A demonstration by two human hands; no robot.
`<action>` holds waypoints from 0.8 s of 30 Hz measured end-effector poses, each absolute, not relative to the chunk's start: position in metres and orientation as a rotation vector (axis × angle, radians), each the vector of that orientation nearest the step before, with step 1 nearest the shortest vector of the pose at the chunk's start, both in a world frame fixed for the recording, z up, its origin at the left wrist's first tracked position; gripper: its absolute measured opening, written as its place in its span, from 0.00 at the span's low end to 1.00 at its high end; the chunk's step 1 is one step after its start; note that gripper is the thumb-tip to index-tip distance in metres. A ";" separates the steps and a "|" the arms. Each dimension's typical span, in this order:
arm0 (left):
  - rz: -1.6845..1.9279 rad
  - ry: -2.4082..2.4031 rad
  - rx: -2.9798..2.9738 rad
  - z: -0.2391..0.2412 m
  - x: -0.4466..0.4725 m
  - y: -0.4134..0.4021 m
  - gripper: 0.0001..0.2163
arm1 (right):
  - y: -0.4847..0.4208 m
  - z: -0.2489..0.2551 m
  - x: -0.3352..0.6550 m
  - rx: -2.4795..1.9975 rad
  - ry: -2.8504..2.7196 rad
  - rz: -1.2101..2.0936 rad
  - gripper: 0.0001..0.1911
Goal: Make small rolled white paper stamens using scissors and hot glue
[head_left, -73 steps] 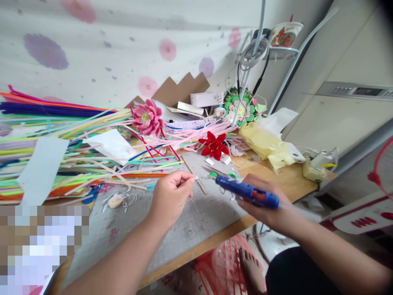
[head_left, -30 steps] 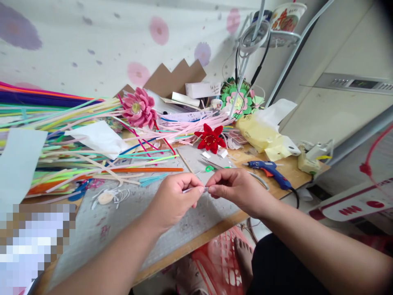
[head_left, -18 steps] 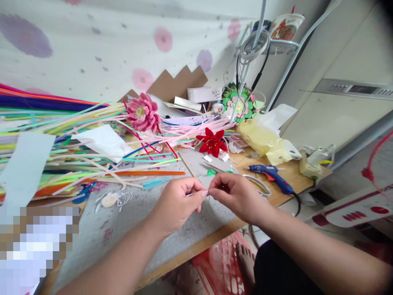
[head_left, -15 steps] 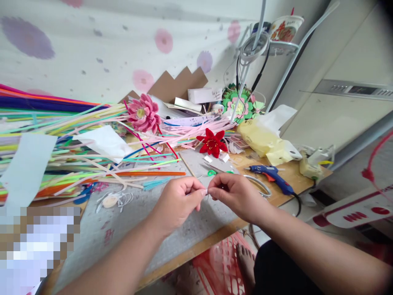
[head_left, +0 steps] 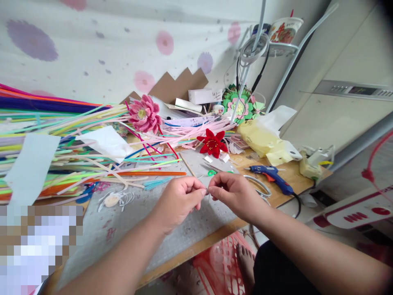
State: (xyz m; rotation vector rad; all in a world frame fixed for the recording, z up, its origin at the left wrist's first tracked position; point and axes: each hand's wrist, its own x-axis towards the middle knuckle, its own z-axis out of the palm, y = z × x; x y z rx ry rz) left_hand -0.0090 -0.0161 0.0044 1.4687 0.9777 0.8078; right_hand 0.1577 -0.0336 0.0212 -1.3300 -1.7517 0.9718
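My left hand [head_left: 184,197] and my right hand [head_left: 230,192] meet fingertip to fingertip over the grey cutting mat [head_left: 135,237]. Both are closed in a pinch on something thin and small, mostly covered by the fingers; its kind cannot be made out. Just beyond my hands lie scissors with green handles [head_left: 211,173], partly hidden by the right hand. Behind them sits a red fuzzy flower [head_left: 212,143] with pointed petals and yellow stamens. A loose bundle of white strands with a round pale piece [head_left: 111,200] lies left of my left hand.
A blue glue gun [head_left: 272,177] lies on the right of the table, near a coiled cable [head_left: 259,184]. Many coloured pipe cleaners [head_left: 76,119] cover the left and back. A pink flower [head_left: 145,114] stands among them. A red plastic basket [head_left: 221,262] is below the table edge.
Both hands stay almost in the same place, fingertips together, with only slight finger movement. The view has shifted very slightly. Nothing on the table has visibly moved.
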 end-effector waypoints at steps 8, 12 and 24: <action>0.817 0.947 1.438 0.004 -0.009 -0.016 0.07 | -0.032 0.018 0.158 -1.262 -1.607 1.143 0.14; 0.855 0.953 1.402 0.004 -0.010 -0.015 0.08 | -0.032 0.016 0.160 -1.220 -1.551 1.183 0.13; 0.830 0.959 1.675 -0.001 -0.011 -0.016 0.09 | -0.035 0.016 0.156 -1.370 -1.885 0.795 0.07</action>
